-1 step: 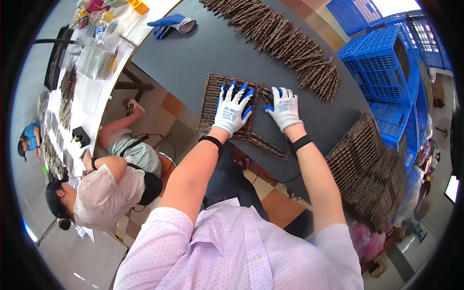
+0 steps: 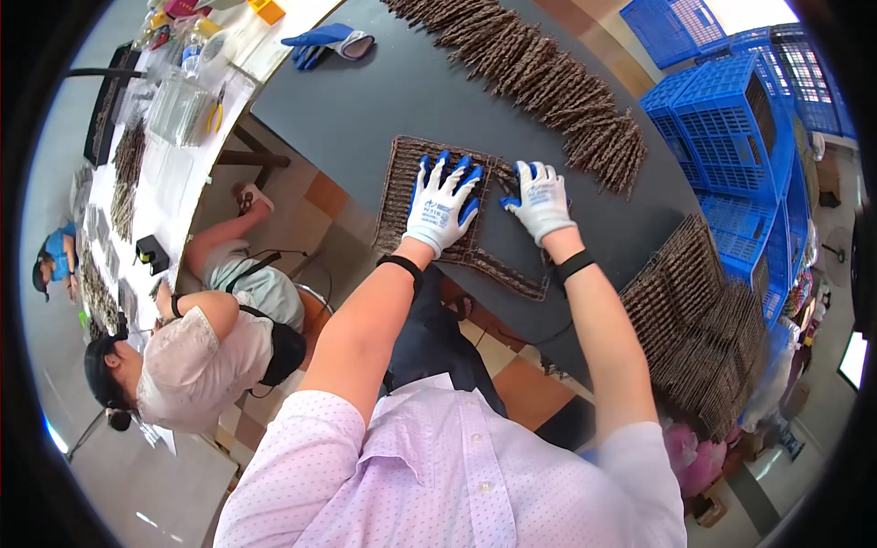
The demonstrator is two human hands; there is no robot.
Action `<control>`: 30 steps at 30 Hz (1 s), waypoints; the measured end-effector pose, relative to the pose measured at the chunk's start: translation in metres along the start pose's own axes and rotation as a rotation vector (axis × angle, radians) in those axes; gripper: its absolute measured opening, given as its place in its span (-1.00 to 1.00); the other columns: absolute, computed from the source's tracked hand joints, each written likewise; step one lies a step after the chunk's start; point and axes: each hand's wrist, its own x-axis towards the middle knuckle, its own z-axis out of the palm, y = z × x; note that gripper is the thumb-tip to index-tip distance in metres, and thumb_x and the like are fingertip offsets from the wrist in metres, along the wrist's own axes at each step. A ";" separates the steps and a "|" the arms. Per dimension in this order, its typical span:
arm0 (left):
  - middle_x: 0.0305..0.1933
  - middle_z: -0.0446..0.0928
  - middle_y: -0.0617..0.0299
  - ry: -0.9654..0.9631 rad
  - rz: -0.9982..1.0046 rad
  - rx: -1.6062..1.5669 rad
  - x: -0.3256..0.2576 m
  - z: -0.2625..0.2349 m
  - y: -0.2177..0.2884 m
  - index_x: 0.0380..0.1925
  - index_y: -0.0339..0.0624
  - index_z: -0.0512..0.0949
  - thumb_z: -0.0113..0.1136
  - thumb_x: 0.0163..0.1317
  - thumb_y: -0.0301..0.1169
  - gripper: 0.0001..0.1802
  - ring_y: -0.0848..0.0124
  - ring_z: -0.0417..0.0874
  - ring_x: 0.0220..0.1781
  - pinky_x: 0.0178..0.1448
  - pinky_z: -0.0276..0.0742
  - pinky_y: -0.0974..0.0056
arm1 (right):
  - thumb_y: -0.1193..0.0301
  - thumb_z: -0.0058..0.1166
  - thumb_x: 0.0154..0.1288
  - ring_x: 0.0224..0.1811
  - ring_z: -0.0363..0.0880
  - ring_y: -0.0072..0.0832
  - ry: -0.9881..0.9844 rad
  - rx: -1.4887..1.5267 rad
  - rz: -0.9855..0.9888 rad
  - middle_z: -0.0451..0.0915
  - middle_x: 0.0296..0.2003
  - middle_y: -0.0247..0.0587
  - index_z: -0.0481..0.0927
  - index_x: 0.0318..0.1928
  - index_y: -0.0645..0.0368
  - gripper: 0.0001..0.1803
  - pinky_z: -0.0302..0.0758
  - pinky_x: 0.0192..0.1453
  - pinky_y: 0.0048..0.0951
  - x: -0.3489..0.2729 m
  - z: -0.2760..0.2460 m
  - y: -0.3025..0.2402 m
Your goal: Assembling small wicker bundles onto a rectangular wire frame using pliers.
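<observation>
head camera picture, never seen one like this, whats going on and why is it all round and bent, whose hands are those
The picture comes from a wide fisheye camera worn on a person's head, looking down, so straight edges bend near the rim. The two forearms rising from the bottom belong to the wearer, in a pale pink shirt.

Both hands wear white gloves with blue fingers. The left hand lies flat, fingers spread, on a flat brown woven wire-like mat on a dark grey table. The right hand rests on the same mat, further right. Neither hand lifts anything.

Further back on the table lies a long row of brown twig-like bundles and a spare pair of blue gloves. A stack of similar brown mats sits to the right, before blue plastic crates. At left, another person sits at a white table.
</observation>
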 end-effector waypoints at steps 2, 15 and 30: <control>0.45 0.31 0.15 0.015 0.006 -0.005 0.000 -0.002 -0.001 0.34 0.09 0.40 0.21 0.24 -0.13 -0.37 -0.03 0.12 0.55 0.60 -0.17 -0.24 | 0.01 0.34 0.14 0.20 0.46 -0.14 -0.117 -0.043 -0.053 0.49 0.13 -0.05 0.35 0.29 0.16 -0.19 0.43 0.26 -0.19 0.017 -0.017 0.002; 0.46 0.29 0.15 -0.027 -0.008 0.009 -0.002 -0.003 -0.001 0.34 0.11 0.40 0.22 0.24 -0.10 -0.36 -0.04 0.13 0.54 0.61 -0.18 -0.24 | 0.42 0.07 0.24 0.11 0.53 -0.16 0.003 -0.069 -0.343 0.60 -0.01 -0.07 0.49 0.15 0.14 -0.57 0.49 0.17 -0.21 0.029 -0.015 0.029; 0.44 0.31 0.14 0.026 -0.066 0.021 0.003 0.000 0.002 0.34 0.09 0.40 0.18 0.27 -0.11 -0.38 -0.03 0.11 0.55 0.60 -0.17 -0.24 | 0.58 0.27 -0.08 -0.03 0.55 -0.24 0.466 0.329 -0.671 0.58 -0.17 -0.19 0.64 -0.02 0.08 -0.51 0.53 0.11 -0.22 -0.068 -0.041 0.016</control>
